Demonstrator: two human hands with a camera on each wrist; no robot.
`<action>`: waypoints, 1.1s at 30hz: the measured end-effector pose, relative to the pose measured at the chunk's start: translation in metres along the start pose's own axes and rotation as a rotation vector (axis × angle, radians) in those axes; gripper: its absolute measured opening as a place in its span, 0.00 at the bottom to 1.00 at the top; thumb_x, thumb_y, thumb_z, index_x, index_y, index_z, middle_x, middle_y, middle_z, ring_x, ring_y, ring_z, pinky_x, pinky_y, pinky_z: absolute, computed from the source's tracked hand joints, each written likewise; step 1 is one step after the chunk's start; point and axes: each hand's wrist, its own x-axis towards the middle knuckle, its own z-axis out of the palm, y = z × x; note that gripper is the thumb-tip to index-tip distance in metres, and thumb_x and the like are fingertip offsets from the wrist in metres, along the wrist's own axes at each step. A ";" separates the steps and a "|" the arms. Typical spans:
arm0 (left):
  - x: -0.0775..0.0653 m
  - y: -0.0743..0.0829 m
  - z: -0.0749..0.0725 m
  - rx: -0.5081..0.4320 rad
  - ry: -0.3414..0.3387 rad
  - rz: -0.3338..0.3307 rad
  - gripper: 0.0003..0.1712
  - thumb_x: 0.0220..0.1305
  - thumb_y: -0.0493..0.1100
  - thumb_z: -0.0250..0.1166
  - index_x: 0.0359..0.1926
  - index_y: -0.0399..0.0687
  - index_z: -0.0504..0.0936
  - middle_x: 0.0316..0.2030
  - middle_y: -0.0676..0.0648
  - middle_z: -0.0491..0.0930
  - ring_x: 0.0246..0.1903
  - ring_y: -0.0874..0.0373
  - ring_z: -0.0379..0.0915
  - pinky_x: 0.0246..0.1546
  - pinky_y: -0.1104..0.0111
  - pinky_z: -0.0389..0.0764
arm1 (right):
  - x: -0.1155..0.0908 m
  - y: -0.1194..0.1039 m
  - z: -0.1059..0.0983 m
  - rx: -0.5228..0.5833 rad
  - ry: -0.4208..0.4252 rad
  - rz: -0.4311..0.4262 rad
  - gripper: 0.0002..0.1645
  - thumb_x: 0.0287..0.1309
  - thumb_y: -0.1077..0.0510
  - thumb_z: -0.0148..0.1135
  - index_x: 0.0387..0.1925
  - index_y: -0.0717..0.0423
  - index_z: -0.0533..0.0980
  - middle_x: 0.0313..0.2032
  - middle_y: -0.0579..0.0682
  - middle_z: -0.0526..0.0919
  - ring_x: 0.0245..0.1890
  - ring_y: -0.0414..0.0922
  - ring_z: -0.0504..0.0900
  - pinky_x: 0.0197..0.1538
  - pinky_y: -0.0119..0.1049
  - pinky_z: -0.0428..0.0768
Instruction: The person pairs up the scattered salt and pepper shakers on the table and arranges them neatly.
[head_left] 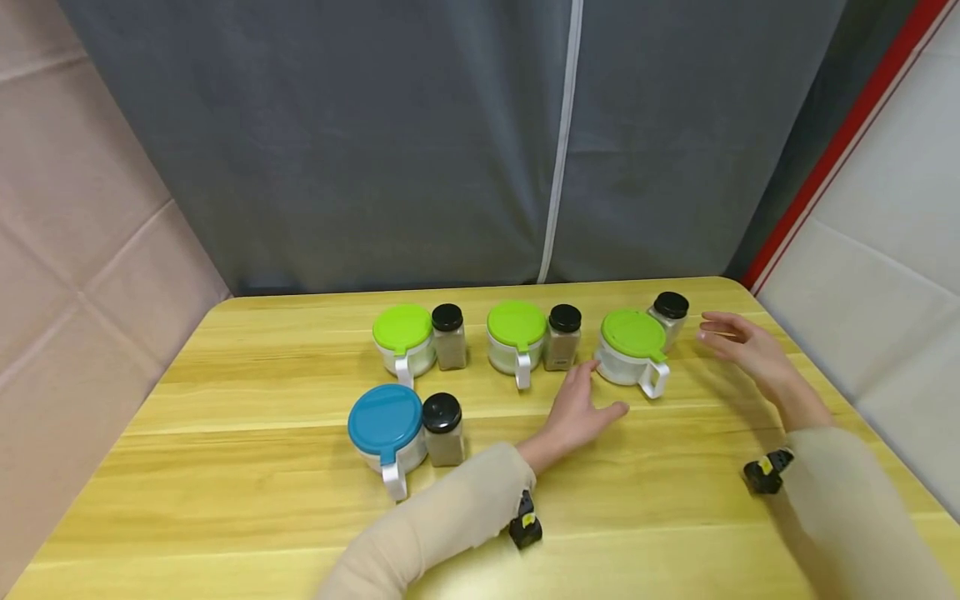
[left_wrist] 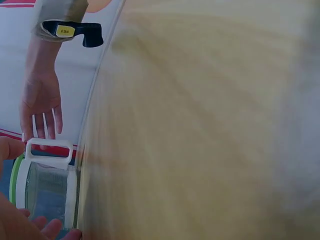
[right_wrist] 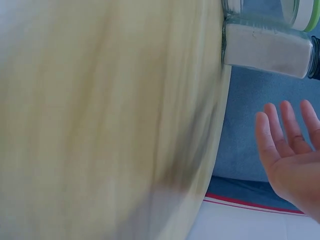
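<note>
At the right of the back row stands a round glass jar (head_left: pixel 628 369) with a green lid and a white handle. My left hand (head_left: pixel 576 414) is at its left side, thumb spread from the fingers, fingertips at or near the glass; contact is hard to tell. The left wrist view shows the same jar (left_wrist: pixel 52 192) with its handle (left_wrist: pixel 50 145) upward in the picture. Behind its right side is a square shaker (head_left: pixel 670 317) with a black cap and pale contents. To the right of that shaker my right hand (head_left: pixel 750 350) hovers, fingers loosely extended, holding nothing.
Two more green-lidded jars (head_left: pixel 405 358) (head_left: pixel 516 357) stand left in the same row, each beside a black-capped shaker (head_left: pixel 450 343) (head_left: pixel 562 343). A blue-lidded jar (head_left: pixel 386 421) and another shaker (head_left: pixel 444 437) stand nearer the front. A grey curtain (head_left: pixel 375 167) hangs behind the table.
</note>
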 end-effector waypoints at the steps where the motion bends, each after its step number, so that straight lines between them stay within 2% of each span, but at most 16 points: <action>1: 0.002 0.001 0.000 0.003 0.006 -0.011 0.42 0.52 0.51 0.64 0.64 0.45 0.55 0.60 0.44 0.57 0.58 0.55 0.54 0.55 0.66 0.59 | -0.003 -0.010 0.002 -0.019 -0.005 -0.007 0.40 0.55 0.44 0.55 0.62 0.61 0.55 0.52 0.53 0.66 0.41 0.28 0.68 0.39 0.24 0.73; 3: 0.004 0.001 0.001 0.007 0.016 -0.021 0.43 0.52 0.51 0.64 0.64 0.44 0.54 0.61 0.43 0.54 0.60 0.53 0.50 0.57 0.65 0.56 | -0.008 -0.027 0.006 -0.059 -0.012 -0.018 0.40 0.57 0.45 0.53 0.62 0.64 0.53 0.54 0.59 0.63 0.42 0.28 0.67 0.40 0.26 0.73; 6: 0.008 0.002 0.001 0.019 0.022 -0.022 0.43 0.52 0.52 0.63 0.64 0.43 0.53 0.62 0.43 0.53 0.61 0.53 0.48 0.58 0.65 0.54 | -0.009 -0.038 0.009 -0.079 -0.021 0.002 0.41 0.58 0.44 0.51 0.64 0.64 0.51 0.58 0.64 0.59 0.49 0.41 0.67 0.42 0.27 0.72; 10: 0.013 0.001 0.003 0.024 0.023 0.007 0.44 0.53 0.54 0.62 0.65 0.43 0.52 0.62 0.44 0.54 0.60 0.55 0.50 0.57 0.67 0.56 | -0.005 -0.042 0.010 -0.077 -0.034 0.010 0.43 0.57 0.43 0.51 0.64 0.63 0.49 0.59 0.65 0.56 0.56 0.58 0.58 0.45 0.28 0.70; 15: 0.021 0.000 0.005 0.006 0.037 0.041 0.44 0.53 0.54 0.62 0.65 0.44 0.52 0.61 0.45 0.54 0.59 0.57 0.52 0.56 0.68 0.56 | -0.001 -0.043 0.012 -0.044 -0.050 -0.022 0.41 0.58 0.45 0.51 0.64 0.62 0.50 0.59 0.66 0.55 0.56 0.59 0.57 0.42 0.21 0.69; 19: 0.027 0.001 0.006 -0.018 0.054 0.052 0.43 0.54 0.53 0.63 0.64 0.46 0.53 0.59 0.47 0.57 0.57 0.59 0.55 0.55 0.69 0.58 | 0.003 -0.044 0.013 -0.038 -0.065 -0.028 0.41 0.58 0.45 0.51 0.65 0.60 0.49 0.60 0.65 0.54 0.57 0.59 0.57 0.43 0.22 0.69; 23: 0.032 0.003 0.008 -0.050 0.056 0.019 0.43 0.56 0.53 0.60 0.65 0.43 0.50 0.61 0.45 0.55 0.59 0.57 0.53 0.56 0.68 0.57 | 0.006 -0.045 0.013 -0.018 -0.079 -0.014 0.41 0.59 0.45 0.50 0.66 0.58 0.48 0.61 0.64 0.52 0.58 0.59 0.55 0.55 0.40 0.64; 26: 0.036 0.004 0.009 -0.081 0.060 -0.021 0.46 0.56 0.56 0.59 0.67 0.43 0.45 0.64 0.44 0.51 0.60 0.55 0.49 0.57 0.66 0.55 | 0.008 -0.045 0.015 0.000 -0.094 -0.012 0.41 0.60 0.46 0.49 0.66 0.58 0.46 0.61 0.65 0.51 0.59 0.60 0.53 0.56 0.53 0.57; 29: 0.041 0.004 0.011 -0.127 0.069 -0.041 0.49 0.55 0.59 0.58 0.67 0.44 0.43 0.64 0.43 0.49 0.61 0.55 0.47 0.58 0.64 0.54 | 0.010 -0.046 0.017 0.005 -0.100 -0.022 0.41 0.60 0.47 0.49 0.66 0.60 0.45 0.60 0.65 0.52 0.58 0.59 0.53 0.56 0.52 0.58; 33: 0.045 0.005 0.012 -0.164 0.092 -0.025 0.50 0.54 0.59 0.60 0.67 0.45 0.43 0.65 0.45 0.48 0.62 0.55 0.45 0.58 0.63 0.53 | 0.011 -0.046 0.021 0.023 -0.099 -0.024 0.41 0.60 0.47 0.50 0.66 0.60 0.45 0.60 0.63 0.53 0.58 0.56 0.55 0.55 0.44 0.63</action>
